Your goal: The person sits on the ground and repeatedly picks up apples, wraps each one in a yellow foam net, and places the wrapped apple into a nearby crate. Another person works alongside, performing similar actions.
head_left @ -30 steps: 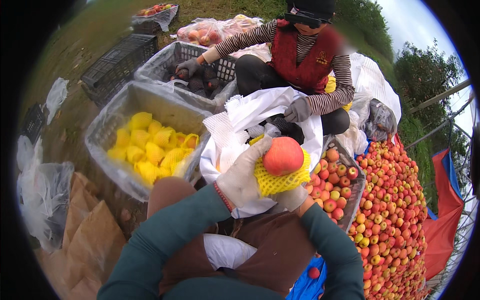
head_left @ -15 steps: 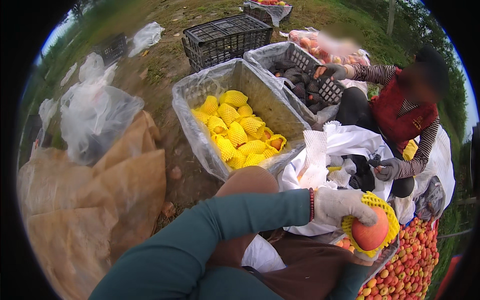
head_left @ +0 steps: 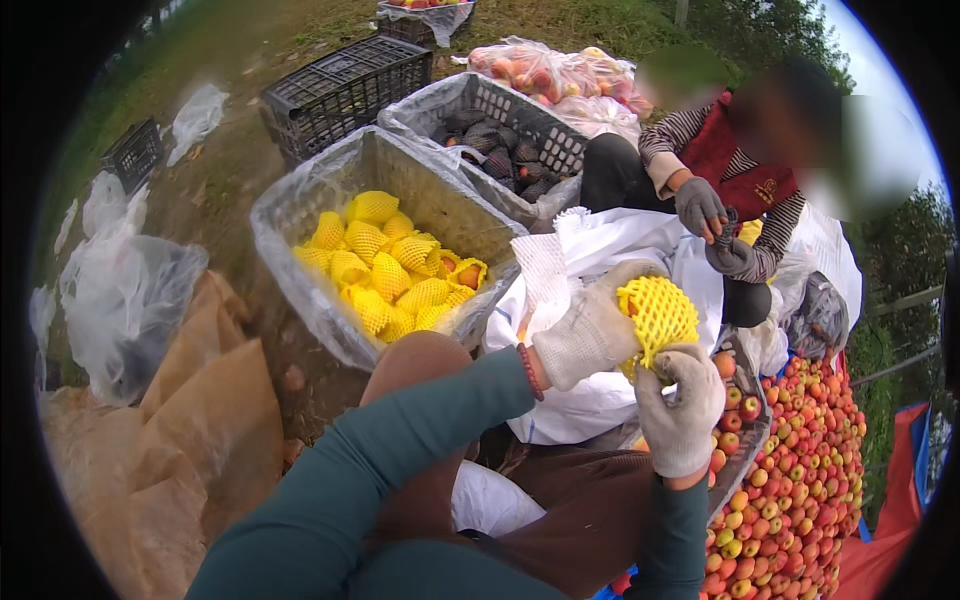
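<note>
An apple in a yellow foam net [head_left: 658, 312] is held up in front of me, the net covering nearly all of what shows. My left hand [head_left: 592, 328], in a pale knit glove, grips it from the left side. Below and to the right, my right hand [head_left: 682, 408], gloved alike, pinches the lower edge of the net between thumb and fingers. Ahead to the left stands a plastic-lined crate [head_left: 430, 190] partly filled with apples in yellow nets [head_left: 385, 285]. White sacking [head_left: 570, 408] lies just beyond my hands.
A second lined crate [head_left: 545, 150] holds dark-netted fruit. Across from me a person [head_left: 740, 180] in grey gloves handles a dark net. Loose apples [head_left: 790, 480] are heaped at right. An upturned black crate [head_left: 345, 90], brown sheeting [head_left: 220, 400] and clear plastic bags [head_left: 125, 290] lie around.
The netted apple has moved up and left, and the net now covers the red skin shown before. My right hand has risen to the net. The co-worker's hands have come together.
</note>
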`<action>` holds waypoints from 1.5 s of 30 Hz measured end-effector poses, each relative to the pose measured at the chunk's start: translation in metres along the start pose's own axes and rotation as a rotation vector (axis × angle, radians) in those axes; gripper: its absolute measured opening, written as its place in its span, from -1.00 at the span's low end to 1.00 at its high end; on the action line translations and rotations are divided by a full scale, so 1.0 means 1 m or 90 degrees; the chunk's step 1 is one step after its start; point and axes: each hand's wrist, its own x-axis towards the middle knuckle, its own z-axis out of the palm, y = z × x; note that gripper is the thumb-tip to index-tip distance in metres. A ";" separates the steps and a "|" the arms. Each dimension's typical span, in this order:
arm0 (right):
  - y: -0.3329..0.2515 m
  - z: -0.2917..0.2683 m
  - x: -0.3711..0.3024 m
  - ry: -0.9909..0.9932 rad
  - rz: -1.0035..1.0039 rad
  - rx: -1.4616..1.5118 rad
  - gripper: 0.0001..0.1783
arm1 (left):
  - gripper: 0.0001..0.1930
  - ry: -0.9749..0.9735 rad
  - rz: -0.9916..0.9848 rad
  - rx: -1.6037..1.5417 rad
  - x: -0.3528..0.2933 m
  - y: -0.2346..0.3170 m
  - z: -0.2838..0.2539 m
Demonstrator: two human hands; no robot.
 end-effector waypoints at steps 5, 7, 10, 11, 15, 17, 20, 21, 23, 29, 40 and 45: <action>0.039 -0.019 -0.001 0.187 0.223 0.008 -0.81 | -0.49 0.003 -0.026 0.143 -0.004 0.011 0.012; 0.017 -0.006 -0.004 0.107 0.064 0.022 -0.77 | -0.53 0.024 -0.009 0.094 -0.001 0.001 0.007; 0.016 -0.010 -0.018 0.022 0.118 0.208 -0.73 | -0.53 0.028 -0.044 0.015 0.001 0.003 0.006; 0.026 -0.010 -0.026 0.049 0.195 0.300 -0.75 | -0.53 0.025 -0.064 -0.011 0.001 0.006 0.006; 0.071 -0.021 -0.027 0.275 0.527 0.467 -0.82 | -0.54 0.009 -0.158 -0.236 0.001 -0.001 0.007; 0.080 -0.017 -0.030 0.155 0.544 0.528 -0.75 | -0.45 0.000 -0.167 -0.313 -0.002 0.003 0.010; 0.069 -0.009 -0.030 0.066 0.513 0.551 -0.74 | -0.48 -0.010 -0.170 -0.274 -0.002 -0.009 0.002; 0.068 -0.010 -0.031 0.068 0.508 0.578 -0.77 | -0.49 -0.014 -0.154 -0.256 -0.002 -0.011 0.004; 0.069 -0.010 -0.034 0.033 0.557 0.522 -0.79 | -0.58 -0.026 -0.175 -0.196 -0.001 -0.019 0.000; 0.065 -0.012 -0.035 0.196 0.552 0.639 -0.74 | -0.58 -0.059 -0.250 -0.386 0.002 0.021 -0.003; 0.049 -0.001 -0.024 0.110 0.589 0.563 -0.82 | -0.35 0.299 -0.309 0.813 -0.008 0.047 -0.359; 0.055 0.005 -0.014 0.106 0.618 0.478 -0.80 | -0.53 0.234 -0.417 1.255 -0.014 0.029 -0.450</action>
